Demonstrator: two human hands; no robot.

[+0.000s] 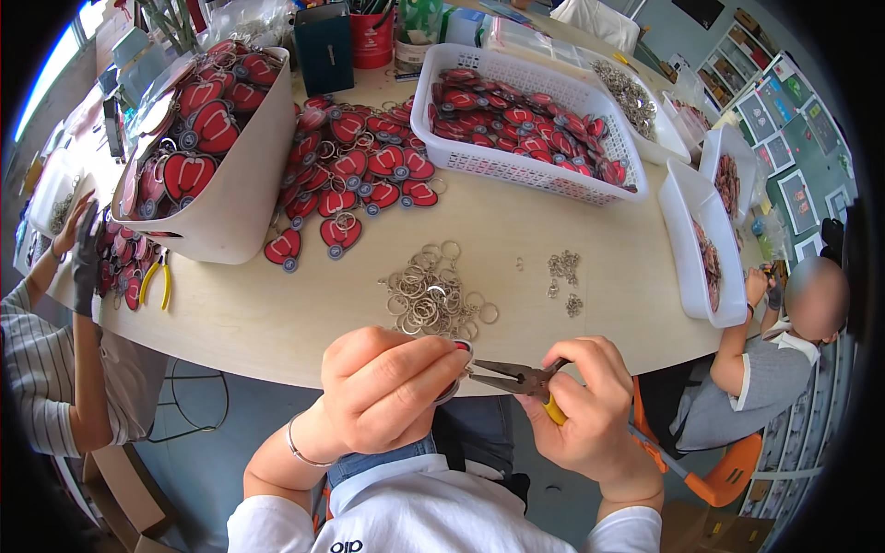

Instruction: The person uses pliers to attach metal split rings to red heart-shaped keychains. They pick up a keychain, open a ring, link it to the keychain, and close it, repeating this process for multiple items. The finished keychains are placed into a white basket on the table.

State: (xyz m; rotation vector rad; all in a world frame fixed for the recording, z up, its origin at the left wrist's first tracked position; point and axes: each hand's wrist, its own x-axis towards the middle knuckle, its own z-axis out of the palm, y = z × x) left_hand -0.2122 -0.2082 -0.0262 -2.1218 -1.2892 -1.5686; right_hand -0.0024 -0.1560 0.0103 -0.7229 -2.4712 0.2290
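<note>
My left hand (pixel 383 392) is closed on a small keychain charm (pixel 462 347). Only a bit of red and its grey edge show past the fingers. My right hand (pixel 590 410) grips long-nose pliers (pixel 518 377) with dark jaws and yellow handles. The jaw tips reach the charm's edge; whether they hold a ring there is too small to tell. Just beyond my hands lies a pile of split rings (pixel 424 300). Right of it are little heaps of tiny metal connectors (pixel 564 267).
Red heart-shaped charms fill a white bin (pixel 244 207) and a perforated basket (pixel 516 173); a heap (pixel 355 166) lies between. Long white trays (pixel 691 230) stand at right. Yellow-handled pliers (pixel 159 279) lie left. One person (pixel 78 369) works at left, another (pixel 784 359) at right.
</note>
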